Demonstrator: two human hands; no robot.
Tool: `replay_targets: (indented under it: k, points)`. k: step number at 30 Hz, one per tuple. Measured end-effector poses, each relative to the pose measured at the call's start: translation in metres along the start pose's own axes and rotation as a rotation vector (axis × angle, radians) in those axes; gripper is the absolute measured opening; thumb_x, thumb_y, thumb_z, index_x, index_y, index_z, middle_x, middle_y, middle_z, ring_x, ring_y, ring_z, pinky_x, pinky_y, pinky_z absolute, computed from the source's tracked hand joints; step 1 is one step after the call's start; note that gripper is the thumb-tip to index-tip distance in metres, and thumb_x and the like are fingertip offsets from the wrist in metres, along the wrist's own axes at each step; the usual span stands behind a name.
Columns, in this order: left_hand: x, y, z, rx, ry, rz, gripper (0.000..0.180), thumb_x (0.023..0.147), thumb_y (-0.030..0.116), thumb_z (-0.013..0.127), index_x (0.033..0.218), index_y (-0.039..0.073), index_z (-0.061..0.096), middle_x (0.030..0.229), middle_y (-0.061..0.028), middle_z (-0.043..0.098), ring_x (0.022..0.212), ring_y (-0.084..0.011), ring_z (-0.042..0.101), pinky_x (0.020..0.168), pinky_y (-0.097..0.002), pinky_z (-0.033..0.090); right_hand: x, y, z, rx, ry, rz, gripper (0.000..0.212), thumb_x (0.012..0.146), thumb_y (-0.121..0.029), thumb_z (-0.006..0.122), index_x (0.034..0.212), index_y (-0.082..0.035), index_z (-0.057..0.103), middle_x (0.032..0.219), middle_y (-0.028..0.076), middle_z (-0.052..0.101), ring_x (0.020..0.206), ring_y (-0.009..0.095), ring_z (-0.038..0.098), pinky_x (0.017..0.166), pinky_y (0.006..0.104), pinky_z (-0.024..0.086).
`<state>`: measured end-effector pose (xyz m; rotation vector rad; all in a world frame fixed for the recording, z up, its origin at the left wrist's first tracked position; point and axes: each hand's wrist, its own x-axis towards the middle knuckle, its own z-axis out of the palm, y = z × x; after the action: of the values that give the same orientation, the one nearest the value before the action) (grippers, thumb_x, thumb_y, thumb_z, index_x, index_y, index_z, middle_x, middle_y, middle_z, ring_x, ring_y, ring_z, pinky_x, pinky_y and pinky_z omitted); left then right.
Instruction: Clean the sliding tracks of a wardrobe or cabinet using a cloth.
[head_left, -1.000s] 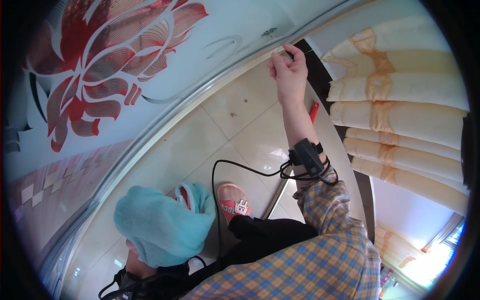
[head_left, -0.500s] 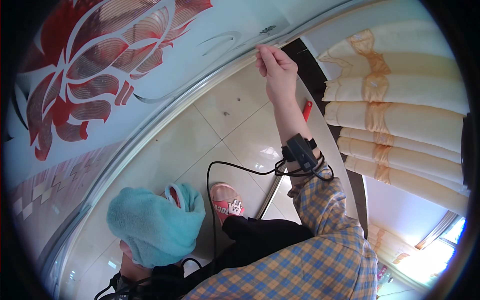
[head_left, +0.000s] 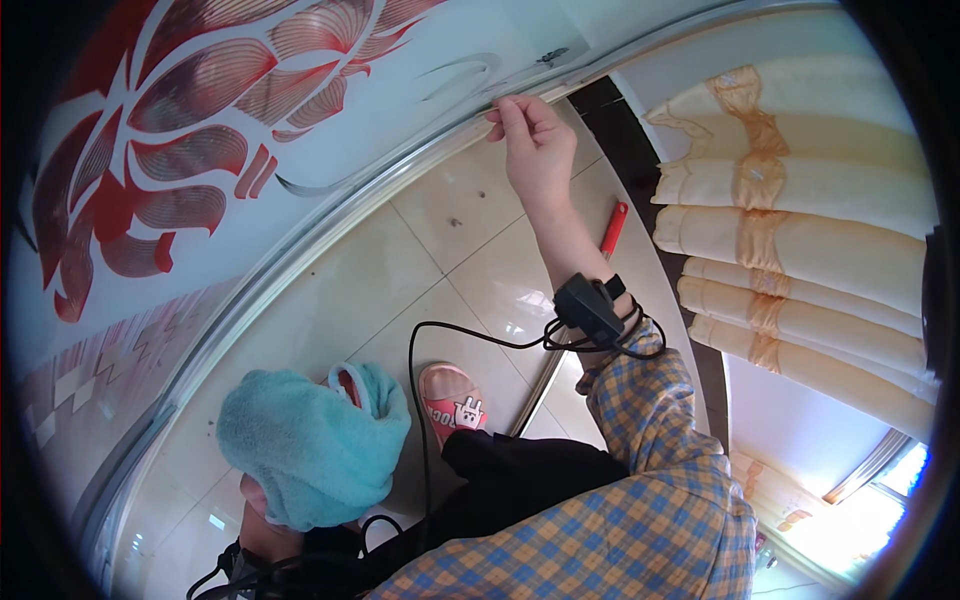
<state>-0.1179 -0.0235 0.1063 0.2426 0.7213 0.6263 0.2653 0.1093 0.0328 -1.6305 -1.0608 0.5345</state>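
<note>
Right hand pinches the curved metal door rail in a narrow grip; left hand clutches a fluffy teal towel

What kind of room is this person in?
Likely a room in a home: glossy beige floor tiles, pleated cream curtains, and a sliding glass door with a red flower pattern, whose metal frame the right hand touches.

Your right hand is stretched far forward on a straight arm, fingertips pinched together. Your left hand hangs low and close to your body, mostly hidden.
</note>
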Motion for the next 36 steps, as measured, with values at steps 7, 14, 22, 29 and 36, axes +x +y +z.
replay_targets:
  k: [7,14,22,29,36]
  points:
    - [0.003,-0.017,-0.019,0.005,-0.173,0.188,0.100,0.067,0.056,0.072,0.141,0.001,0.032,0.139,-0.0189,0.042,0.128,-0.0350,0.042,0.109,-0.0456,0.032,0.004,0.000,-0.019,0.439,0.030,0.335,0.008,0.095,-0.010,0.052,0.096,-0.001,0.054,0.078,0.008,0.065,0.060,0.013,0.060,0.052,0.0225,0.043]
    - [0.004,0.001,-0.008,0.016,-0.094,0.038,0.098,0.068,0.056,0.072,0.140,0.001,0.033,0.140,-0.0185,0.041,0.128,-0.0350,0.042,0.109,-0.0455,0.032,-0.009,-0.022,-0.033,0.659,-0.123,0.452,0.016,0.093,-0.007,0.054,0.106,0.002,0.056,0.081,0.010,0.065,0.065,0.014,0.061,0.054,0.0216,0.043]
    - [-0.005,-0.002,-0.015,0.052,0.057,-0.077,0.105,0.063,0.061,0.074,0.141,0.002,0.033,0.139,-0.0182,0.042,0.128,-0.0353,0.042,0.109,-0.0450,0.031,-0.004,-0.017,-0.022,0.045,-0.117,0.022,0.017,0.093,-0.012,0.059,0.101,0.002,0.065,0.082,0.005,0.065,0.071,0.007,0.058,0.061,0.0196,0.044]
    - [-0.001,-0.006,-0.010,-0.058,-0.118,-0.022,0.101,0.069,0.056,0.069,0.144,0.002,0.027,0.143,-0.0177,0.037,0.133,-0.0335,0.036,0.112,-0.0434,0.028,-0.005,-0.013,-0.006,0.151,0.011,0.018,0.016,0.094,-0.014,0.058,0.098,0.000,0.064,0.078,0.002,0.064,0.059,0.004,0.049,0.053,0.0176,0.037]
    - [-0.002,-0.014,-0.011,-0.175,-0.064,-0.089,0.090,0.074,0.040,0.063,0.145,0.002,0.023,0.147,-0.0185,0.032,0.135,-0.0337,0.033,0.113,-0.0433,0.025,0.006,-0.008,-0.006,0.126,0.011,0.125,0.013,0.094,-0.012,0.055,0.091,-0.001,0.061,0.082,0.006,0.068,0.059,0.005,0.052,0.052,0.0186,0.039]
